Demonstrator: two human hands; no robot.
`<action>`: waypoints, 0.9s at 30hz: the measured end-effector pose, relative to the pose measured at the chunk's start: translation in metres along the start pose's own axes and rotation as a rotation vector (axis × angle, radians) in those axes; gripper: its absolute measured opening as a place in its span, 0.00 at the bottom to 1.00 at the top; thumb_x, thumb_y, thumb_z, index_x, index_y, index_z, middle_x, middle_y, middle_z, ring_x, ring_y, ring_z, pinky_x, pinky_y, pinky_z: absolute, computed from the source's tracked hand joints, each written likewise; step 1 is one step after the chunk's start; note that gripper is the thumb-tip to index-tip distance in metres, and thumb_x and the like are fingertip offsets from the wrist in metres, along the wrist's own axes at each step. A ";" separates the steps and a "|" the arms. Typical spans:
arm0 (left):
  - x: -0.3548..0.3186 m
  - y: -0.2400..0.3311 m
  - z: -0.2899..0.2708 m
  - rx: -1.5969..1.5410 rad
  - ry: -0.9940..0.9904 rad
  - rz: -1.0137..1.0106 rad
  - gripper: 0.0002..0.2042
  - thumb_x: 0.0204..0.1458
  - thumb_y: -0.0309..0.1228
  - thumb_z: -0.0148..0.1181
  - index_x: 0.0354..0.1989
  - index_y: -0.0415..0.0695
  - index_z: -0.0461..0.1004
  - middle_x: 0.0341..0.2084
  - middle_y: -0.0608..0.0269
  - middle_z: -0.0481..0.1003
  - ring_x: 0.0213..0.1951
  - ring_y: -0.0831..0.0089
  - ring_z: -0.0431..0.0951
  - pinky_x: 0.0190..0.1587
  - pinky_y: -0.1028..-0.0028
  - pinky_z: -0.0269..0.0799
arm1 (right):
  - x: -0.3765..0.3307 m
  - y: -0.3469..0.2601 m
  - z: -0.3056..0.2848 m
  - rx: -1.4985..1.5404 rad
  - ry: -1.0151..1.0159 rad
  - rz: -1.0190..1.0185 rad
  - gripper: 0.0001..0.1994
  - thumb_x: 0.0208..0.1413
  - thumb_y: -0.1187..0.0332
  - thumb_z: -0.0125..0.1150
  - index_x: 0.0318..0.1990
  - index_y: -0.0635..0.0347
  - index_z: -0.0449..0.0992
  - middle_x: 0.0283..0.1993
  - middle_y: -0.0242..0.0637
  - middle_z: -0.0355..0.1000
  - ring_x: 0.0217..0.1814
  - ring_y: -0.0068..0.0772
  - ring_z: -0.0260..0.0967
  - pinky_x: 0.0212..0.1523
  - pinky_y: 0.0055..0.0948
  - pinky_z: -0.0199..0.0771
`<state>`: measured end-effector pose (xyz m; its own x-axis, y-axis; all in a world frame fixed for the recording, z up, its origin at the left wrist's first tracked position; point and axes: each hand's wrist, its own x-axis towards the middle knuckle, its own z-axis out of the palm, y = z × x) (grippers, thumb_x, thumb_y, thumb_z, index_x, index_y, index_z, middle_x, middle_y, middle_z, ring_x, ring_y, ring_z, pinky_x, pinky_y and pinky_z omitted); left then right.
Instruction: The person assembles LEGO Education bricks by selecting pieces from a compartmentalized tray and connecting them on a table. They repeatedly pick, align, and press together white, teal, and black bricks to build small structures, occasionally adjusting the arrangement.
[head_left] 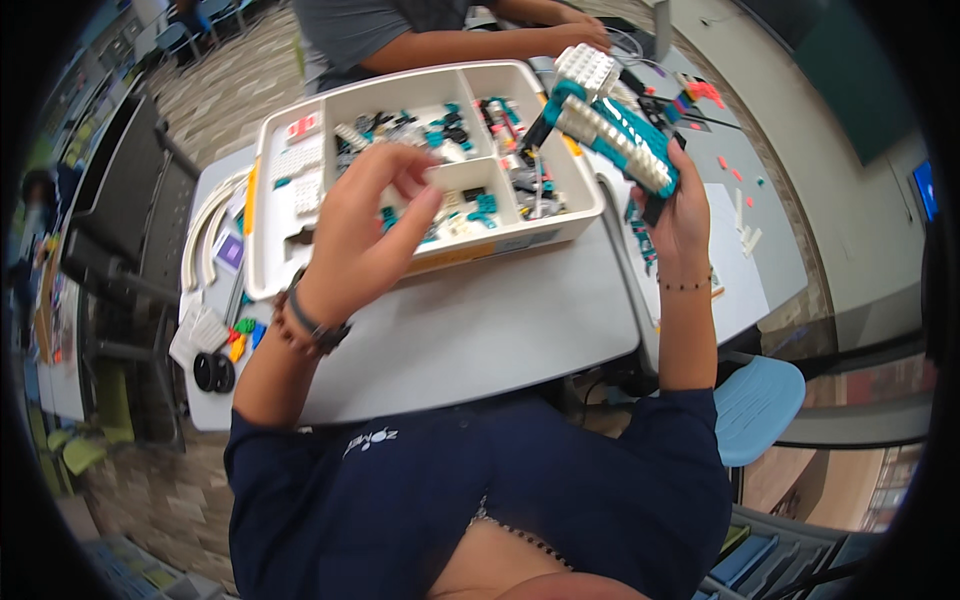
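Note:
My right hand (pixel 682 215) is raised at the right, gripping the lower end of a building-brick model (pixel 618 128). The model is mostly teal and white, with dark parts sticking out, and tilts up toward the left. My left hand (pixel 375 215) hovers over the front of a white sorting tray (pixel 375 88). Its fingers are loosely curved, thumb and fingertips apart, with nothing visible between them. Teal, black, white and grey building pieces (pixel 445 128) lie in the tray's compartments. The hand hides part of the front compartment.
The tray stands on a grey table (pixel 480 345). Coloured bricks (pixel 240 340), a black wheel (pixel 213 372) and white curved pieces (pixel 205 235) lie at the left. On the table at the right are loose red and white pieces (pixel 748 238). Another person's arm (pixel 480 45) rests beyond the tray.

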<state>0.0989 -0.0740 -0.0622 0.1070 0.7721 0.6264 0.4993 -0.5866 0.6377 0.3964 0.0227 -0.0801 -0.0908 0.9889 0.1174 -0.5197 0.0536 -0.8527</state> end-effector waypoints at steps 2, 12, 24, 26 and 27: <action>0.010 0.001 0.006 0.002 0.127 0.160 0.12 0.46 0.24 0.60 0.41 0.40 0.73 0.33 0.56 0.71 0.34 0.66 0.72 0.37 0.73 0.68 | -0.024 0.015 0.022 0.019 -0.028 0.086 0.14 0.60 0.62 0.49 0.46 0.64 0.66 0.39 0.42 0.74 0.34 0.31 0.76 0.24 0.26 0.80; -0.035 0.005 -0.046 0.719 0.095 0.725 0.17 0.36 0.25 0.67 0.39 0.49 0.79 0.36 0.66 0.75 0.40 0.68 0.76 0.47 0.65 0.71 | -0.091 0.052 0.082 0.070 -0.187 0.271 0.18 0.60 0.61 0.47 0.51 0.66 0.61 0.43 0.46 0.71 0.37 0.33 0.76 0.24 0.30 0.80; -0.095 0.007 -0.098 0.992 -0.038 0.796 0.12 0.47 0.23 0.57 0.41 0.35 0.76 0.40 0.52 0.75 0.41 0.64 0.78 0.47 0.66 0.74 | -0.129 0.091 0.122 0.107 -0.246 0.450 0.20 0.59 0.60 0.48 0.53 0.65 0.59 0.46 0.47 0.70 0.39 0.35 0.75 0.26 0.30 0.81; -0.102 0.009 -0.104 0.990 -0.041 0.810 0.11 0.48 0.23 0.56 0.41 0.35 0.74 0.39 0.53 0.74 0.41 0.64 0.78 0.48 0.67 0.74 | -0.134 0.097 0.125 0.107 -0.238 0.440 0.19 0.59 0.60 0.48 0.52 0.63 0.59 0.45 0.46 0.70 0.39 0.36 0.75 0.27 0.31 0.81; -0.104 0.012 -0.107 0.983 -0.039 0.825 0.10 0.48 0.24 0.55 0.39 0.35 0.74 0.38 0.54 0.74 0.40 0.65 0.78 0.47 0.68 0.75 | -0.136 0.100 0.127 0.126 -0.219 0.434 0.19 0.59 0.60 0.49 0.52 0.63 0.59 0.45 0.46 0.70 0.39 0.36 0.75 0.27 0.32 0.81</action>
<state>0.0017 -0.1878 -0.0719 0.7028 0.2848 0.6519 0.6934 -0.4789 -0.5384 0.2492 -0.1239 -0.1169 -0.4906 0.8633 -0.1183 -0.4918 -0.3864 -0.7803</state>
